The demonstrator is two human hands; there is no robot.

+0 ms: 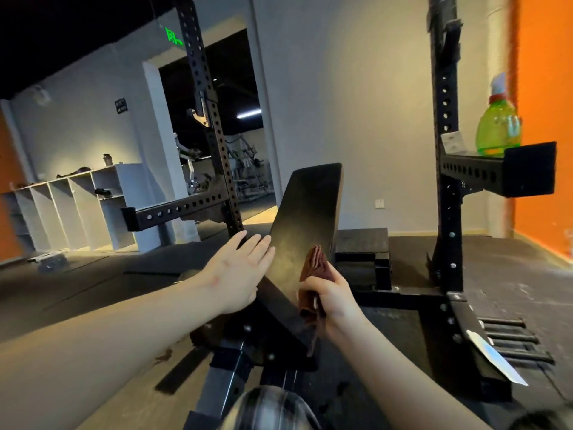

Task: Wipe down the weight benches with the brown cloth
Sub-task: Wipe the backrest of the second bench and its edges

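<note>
Between the two black uprights of a squat rack, the bench (305, 212) stands with its dark back pad raised at a steep slant, the top end leaning away towards the pale wall. The left grip (238, 268), a bare hand, is wide and holds nothing: its fingers lie straight and together, flat against the left edge of the pad, roughly at mid-height. The right grip (330, 294) is curled round the brown cloth (316, 263), which is bunched into folds; the upper part of the cloth sticks up out of the fist and lies against the right edge of the pad, while a loose end hangs below the hand beside the bench frame. Both forearms reach in from the bottom of the view, one on each side of the pad. On the right upright (445, 125) a perforated safety arm (483, 173) juts forward, and a green spray bottle (497, 131) with a white nozzle stands upright on top of it. The left upright (206, 97) carries a matching arm lower down. Well off to the left, white cubby shelves (77, 206) stand against the wall beside an open doorway, with gym machines dimly visible beyond it. An orange wall (545, 119) closes the right side.
</note>
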